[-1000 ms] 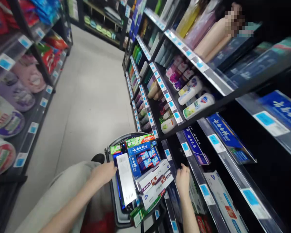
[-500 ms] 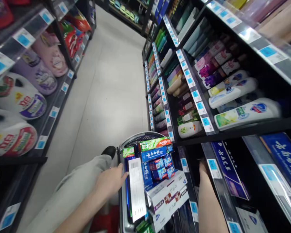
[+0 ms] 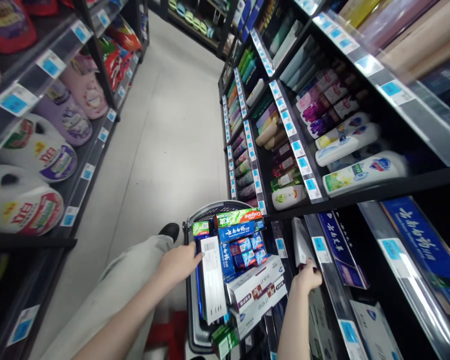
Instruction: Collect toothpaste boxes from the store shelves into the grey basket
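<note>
A grey shopping basket (image 3: 195,332) full of toothpaste boxes stands against the right-hand shelf. My left hand (image 3: 180,265) is closed at its left rim, thumb and forefinger by the long white box (image 3: 212,282); its other fingers are hidden. Also inside are a green Colgate box (image 3: 238,217), a blue toothpaste box (image 3: 236,231), small blue-and-red boxes (image 3: 243,252) and white boxes with brown labels (image 3: 257,285). To the right, my right hand (image 3: 306,277) pinches the near end of a white box (image 3: 300,242) at the low shelf's opening.
Lower right shelves carry blue toothpaste boxes (image 3: 425,235) and a purple-blue box (image 3: 343,250); shampoo and body-wash bottles (image 3: 365,172) lie above. Price-tag rails (image 3: 350,330) edge these shelves. Detergent jugs (image 3: 26,205) line the left shelf. A pale floor aisle (image 3: 176,125) runs between.
My right hand, partly hidden in the low shelf before, has come back into sight with a white box. My left hand stays at the basket's rim, its thumb nearer the fingers.
</note>
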Available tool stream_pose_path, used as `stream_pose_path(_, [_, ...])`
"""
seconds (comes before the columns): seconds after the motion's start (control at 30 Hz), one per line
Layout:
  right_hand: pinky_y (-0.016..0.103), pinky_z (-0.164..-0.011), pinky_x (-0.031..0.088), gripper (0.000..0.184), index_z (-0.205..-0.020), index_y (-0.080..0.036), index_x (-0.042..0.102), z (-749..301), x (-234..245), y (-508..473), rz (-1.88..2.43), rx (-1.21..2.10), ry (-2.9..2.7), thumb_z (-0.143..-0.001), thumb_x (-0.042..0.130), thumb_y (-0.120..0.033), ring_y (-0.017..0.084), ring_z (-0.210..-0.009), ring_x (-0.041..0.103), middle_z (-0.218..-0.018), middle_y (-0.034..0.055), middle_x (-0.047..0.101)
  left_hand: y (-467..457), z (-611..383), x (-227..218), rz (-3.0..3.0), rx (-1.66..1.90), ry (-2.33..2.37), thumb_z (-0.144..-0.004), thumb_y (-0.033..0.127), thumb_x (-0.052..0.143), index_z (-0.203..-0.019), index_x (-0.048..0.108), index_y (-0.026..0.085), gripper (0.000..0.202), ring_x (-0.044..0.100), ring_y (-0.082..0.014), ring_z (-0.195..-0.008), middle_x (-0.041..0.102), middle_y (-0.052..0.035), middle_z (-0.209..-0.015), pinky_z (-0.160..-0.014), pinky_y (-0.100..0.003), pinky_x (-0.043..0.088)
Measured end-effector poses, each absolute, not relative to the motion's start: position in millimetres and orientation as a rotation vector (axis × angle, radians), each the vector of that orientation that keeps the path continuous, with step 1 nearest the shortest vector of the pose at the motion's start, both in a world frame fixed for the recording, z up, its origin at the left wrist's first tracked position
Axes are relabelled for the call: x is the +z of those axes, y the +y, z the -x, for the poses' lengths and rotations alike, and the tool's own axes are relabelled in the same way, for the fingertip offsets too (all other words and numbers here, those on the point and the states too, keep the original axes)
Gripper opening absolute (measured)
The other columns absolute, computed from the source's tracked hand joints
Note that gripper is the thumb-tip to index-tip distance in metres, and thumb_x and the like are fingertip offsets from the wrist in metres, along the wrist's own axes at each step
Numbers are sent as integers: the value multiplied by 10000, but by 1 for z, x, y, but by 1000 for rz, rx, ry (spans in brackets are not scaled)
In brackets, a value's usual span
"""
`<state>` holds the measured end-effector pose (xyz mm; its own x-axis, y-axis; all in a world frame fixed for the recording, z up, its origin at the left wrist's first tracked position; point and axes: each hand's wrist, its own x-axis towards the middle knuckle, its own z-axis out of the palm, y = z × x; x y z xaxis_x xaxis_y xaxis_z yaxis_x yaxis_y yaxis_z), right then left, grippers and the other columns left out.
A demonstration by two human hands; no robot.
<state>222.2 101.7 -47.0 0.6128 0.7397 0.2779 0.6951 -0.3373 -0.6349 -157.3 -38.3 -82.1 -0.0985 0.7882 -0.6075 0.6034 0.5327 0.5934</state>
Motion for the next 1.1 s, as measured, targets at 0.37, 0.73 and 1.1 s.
stream_pose_path(0.37, [254, -688, 534, 587, -1111, -150, 600, -181, -4, -58, 1570, 637, -701, -613, 743, -426, 197, -901, 637, -1090, 102, 656, -41, 158, -68, -1011, 838, 994, -743, 432, 583, -1050, 561, 193, 390, 547, -162, -660, 512, 11, -747, -619, -283, 464])
stream_pose_path(0.73, [296, -748, 523, 403, -972, -201, 675, -171, 31, -138, 1524, 1031, -963, -640, 774, -408, 252, -1002, 615, -1186, 112, 632, -67, 134, -81, -590, 830, 282, -538, 237, 844, -1172, 553, 215, 698, 585, -209, -939, 580, -46, -1006, -746, -290, 506])
stream_pose_path(1.1, [324, -762, 533, 558, -1054, -165, 648, -166, 30, -153, 1507, 1107, -687, -606, 789, -467, 241, -930, 656, -1045, 114, 704, -74, 126, -92, -545, 843, 306, -478, 178, 844, -1088, 603, 199, 657, 580, -184, -898, 624, -38, -975, -732, -255, 487])
